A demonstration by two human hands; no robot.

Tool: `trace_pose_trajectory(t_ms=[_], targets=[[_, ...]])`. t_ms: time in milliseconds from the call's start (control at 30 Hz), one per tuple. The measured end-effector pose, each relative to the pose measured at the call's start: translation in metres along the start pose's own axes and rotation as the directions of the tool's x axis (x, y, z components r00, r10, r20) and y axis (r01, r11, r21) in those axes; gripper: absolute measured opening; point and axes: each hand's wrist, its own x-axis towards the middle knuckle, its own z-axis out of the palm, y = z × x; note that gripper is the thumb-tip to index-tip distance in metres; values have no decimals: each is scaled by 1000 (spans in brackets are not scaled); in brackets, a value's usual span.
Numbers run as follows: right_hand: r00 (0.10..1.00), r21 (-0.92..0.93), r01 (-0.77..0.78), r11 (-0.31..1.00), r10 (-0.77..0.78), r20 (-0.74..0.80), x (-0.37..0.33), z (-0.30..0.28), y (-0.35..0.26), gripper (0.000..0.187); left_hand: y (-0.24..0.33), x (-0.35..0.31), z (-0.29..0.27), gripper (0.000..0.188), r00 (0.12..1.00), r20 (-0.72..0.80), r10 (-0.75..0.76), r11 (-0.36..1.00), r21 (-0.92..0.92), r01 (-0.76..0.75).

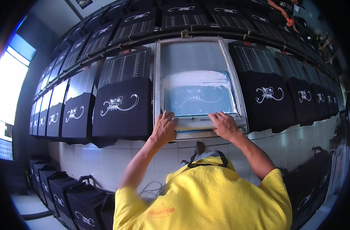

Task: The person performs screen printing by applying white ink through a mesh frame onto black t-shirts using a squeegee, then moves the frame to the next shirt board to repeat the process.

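A screen printing frame (158,76) with a pale rim lies in front of me over one of the boards. White ink (198,78) is spread in a thick band across the middle of its blue-grey mesh, and a curled ornamental design shows faintly through nearer to me. Along the near end of the mesh lies a wide squeegee (195,123). My left hand (165,126) is closed over its left part, a ring on one finger. On the right part, my right hand (224,124) grips with bent fingers. The squeegee's blade edge is hidden.
Black shirts with white prints (121,105) lie on boards in a long row to both sides, including a black shirt (269,97) at right. Another row stands beyond a metal rail (138,37). More printed shirts (60,199) hang behind me at left. A person (284,11) stands far right.
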Motion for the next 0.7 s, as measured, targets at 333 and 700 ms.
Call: trace_pose_trajectory(t_ms=[333, 700], targets=[[980, -111, -185, 976, 175, -99, -41, -9, 58, 12, -1, 9, 15, 29, 993, 0, -119, 986, -113, 119], [977, -66, -183, 981, 174, -119, -42, -19, 55, 28, -2, 11, -9, 36, 984, 37, -173, 974, -144, 177]])
